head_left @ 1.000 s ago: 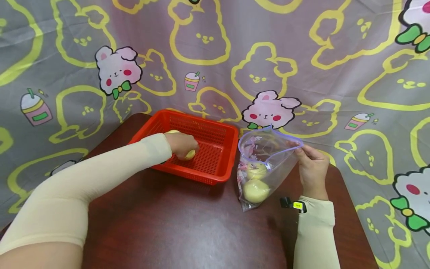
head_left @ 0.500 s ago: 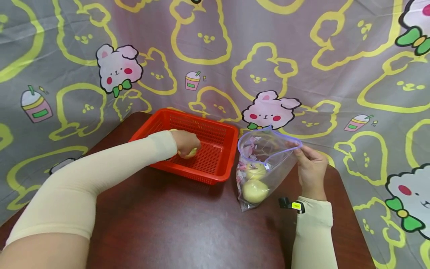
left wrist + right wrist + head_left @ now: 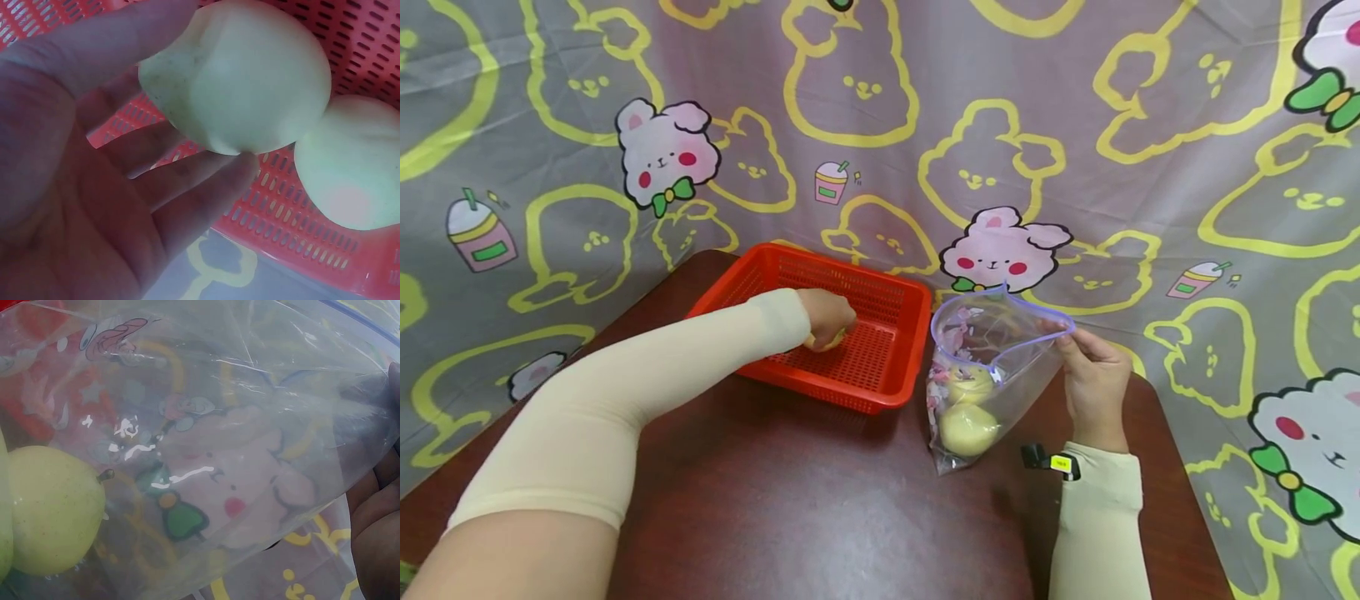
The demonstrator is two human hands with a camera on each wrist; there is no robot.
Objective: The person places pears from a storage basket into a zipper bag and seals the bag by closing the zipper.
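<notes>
- The red perforated basket (image 3: 835,395) stands at the far left corner of the dark reddish-brown table (image 3: 820,492).
- The left hand (image 3: 827,317) is inside the basket. Its thumb lies on one side and its fingers on the other side of the held fruit (image 3: 250,75); narrow gaps show between the fingers.
- The held fruit is round and yellow-green, located near the middle of the basket. Clearance from the basket floor cannot be determined.
- The second fruit (image 3: 356,162) lies in the basket just beside it. Contact between the two cannot be confirmed.
- The right hand (image 3: 1096,383) pinches the rim of the clear bag (image 3: 1026,383) between thumb and fingers, at the right end of its mouth.
- The clear bag is right of the basket, toward the table's far right corner. Its mouth gapes, edged by a purple strip (image 3: 1037,307).
- Bag contents: lower fruit (image 3: 968,429) and upper fruit (image 3: 970,385), stacked.
- A black device with a yellow label (image 3: 1060,462) is fitted at the right wrist.
- A patterned curtain (image 3: 880,100) hangs beyond the table's far edge.
</notes>
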